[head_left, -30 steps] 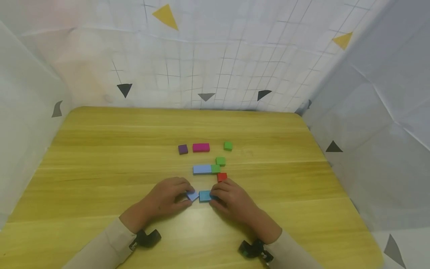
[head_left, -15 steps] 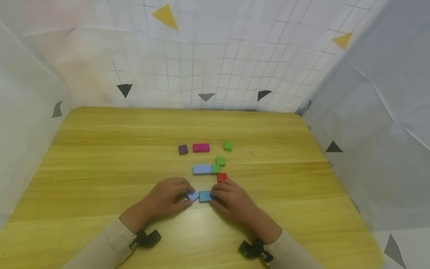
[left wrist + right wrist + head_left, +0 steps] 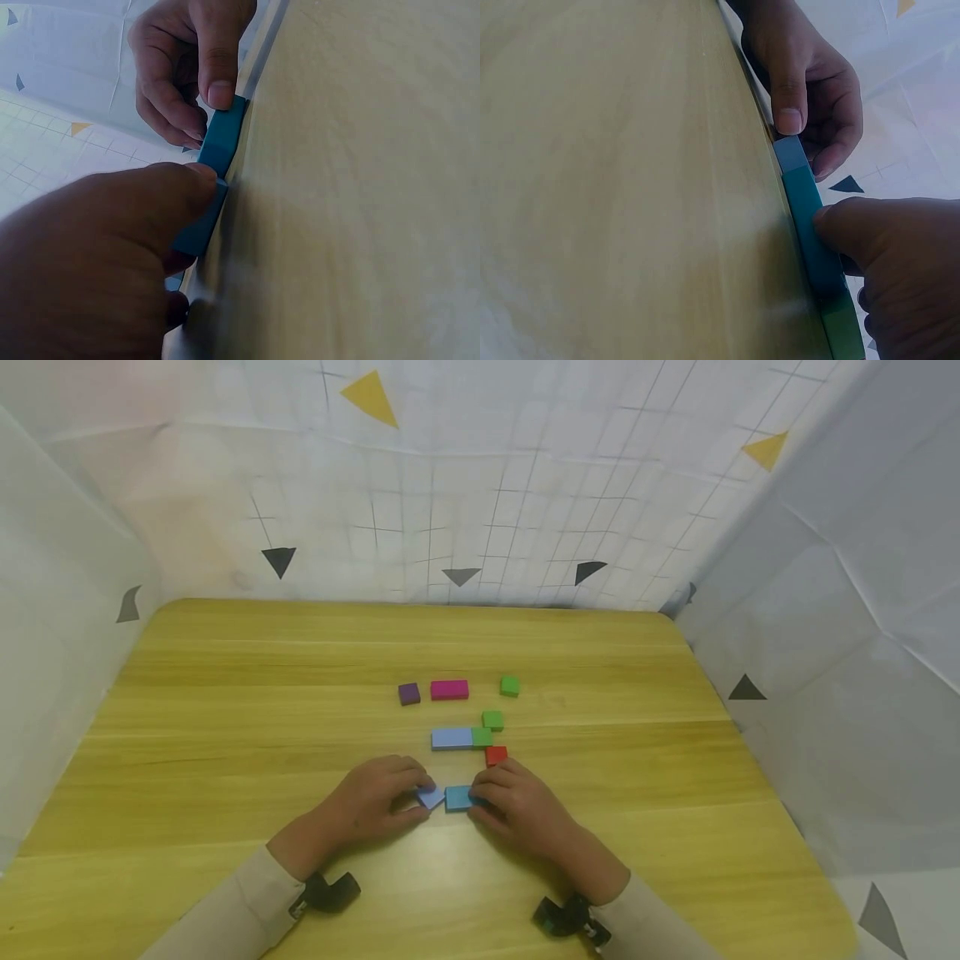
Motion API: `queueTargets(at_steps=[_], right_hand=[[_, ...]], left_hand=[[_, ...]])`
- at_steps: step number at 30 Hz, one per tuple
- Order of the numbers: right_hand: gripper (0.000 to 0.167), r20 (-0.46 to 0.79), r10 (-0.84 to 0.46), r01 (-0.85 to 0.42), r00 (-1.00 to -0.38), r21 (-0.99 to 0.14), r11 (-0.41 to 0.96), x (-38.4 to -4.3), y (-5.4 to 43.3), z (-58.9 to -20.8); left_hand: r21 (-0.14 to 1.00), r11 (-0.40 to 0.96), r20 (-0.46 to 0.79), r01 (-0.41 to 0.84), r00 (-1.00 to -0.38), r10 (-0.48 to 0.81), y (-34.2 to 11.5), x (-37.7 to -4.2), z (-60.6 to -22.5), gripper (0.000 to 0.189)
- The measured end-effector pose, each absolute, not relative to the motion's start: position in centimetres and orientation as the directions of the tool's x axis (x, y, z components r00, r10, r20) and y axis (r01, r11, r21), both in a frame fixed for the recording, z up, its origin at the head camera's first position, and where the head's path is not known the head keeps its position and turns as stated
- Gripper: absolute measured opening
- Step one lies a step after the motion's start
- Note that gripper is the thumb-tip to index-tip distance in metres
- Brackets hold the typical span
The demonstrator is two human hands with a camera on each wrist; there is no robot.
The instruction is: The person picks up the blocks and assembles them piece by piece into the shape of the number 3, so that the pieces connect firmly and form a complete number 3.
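My left hand (image 3: 386, 797) pinches a small periwinkle block (image 3: 431, 797) between thumb and fingers; the block sits turned at an angle. One of its corners comes right up to the left end of a longer blue block (image 3: 457, 799). That blue block is pinched by my right hand (image 3: 521, 806), whose fingers cover its right end. In the right wrist view, a green block (image 3: 845, 328) shows at the near end of the blue block (image 3: 810, 217); in the head view this spot is hidden under the right hand. Just beyond the right fingers lies a red block (image 3: 496, 755).
Farther back, a periwinkle bar (image 3: 452, 739) lies against a green block (image 3: 482, 737), with another green block (image 3: 492, 720) at its corner. A purple block (image 3: 408, 694), a magenta bar (image 3: 449, 690) and a green block (image 3: 510, 686) form a loose row behind.
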State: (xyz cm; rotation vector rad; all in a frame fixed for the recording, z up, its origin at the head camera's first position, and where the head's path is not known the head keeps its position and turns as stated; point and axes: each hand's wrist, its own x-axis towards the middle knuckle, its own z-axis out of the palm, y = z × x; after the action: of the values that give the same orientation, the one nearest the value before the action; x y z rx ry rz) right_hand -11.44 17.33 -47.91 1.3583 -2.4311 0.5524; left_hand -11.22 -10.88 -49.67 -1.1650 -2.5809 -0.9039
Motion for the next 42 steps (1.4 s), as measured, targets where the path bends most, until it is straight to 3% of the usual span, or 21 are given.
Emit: queueTargets(at_steps=[21,33,42], right_hand=[[0.018,0.410,-0.738,-0.842,-0.536,-0.196,0.502,-11.19,17.33,-47.76],[0.018,0.421,-0.734,-0.844,-0.533,-0.200,0.498,-11.27,17.38,-48.05],[0.018,0.401,-0.733,-0.834,-0.550,-0.208,0.512,-11.23,17.36,-47.90]], left_hand=[[0.499,0.480,0.406,0.722,-0.684,0.607,-10.94,-11.20,-49.51,0.030],[0.646,0.439,0.393,0.625,-0.765,0.510,-11.22,-11.45,-49.70,0.026],[0.684,0.473,0.364,0.556,-0.821,0.440,-11.10,-12.16,-49.43,0.021]])
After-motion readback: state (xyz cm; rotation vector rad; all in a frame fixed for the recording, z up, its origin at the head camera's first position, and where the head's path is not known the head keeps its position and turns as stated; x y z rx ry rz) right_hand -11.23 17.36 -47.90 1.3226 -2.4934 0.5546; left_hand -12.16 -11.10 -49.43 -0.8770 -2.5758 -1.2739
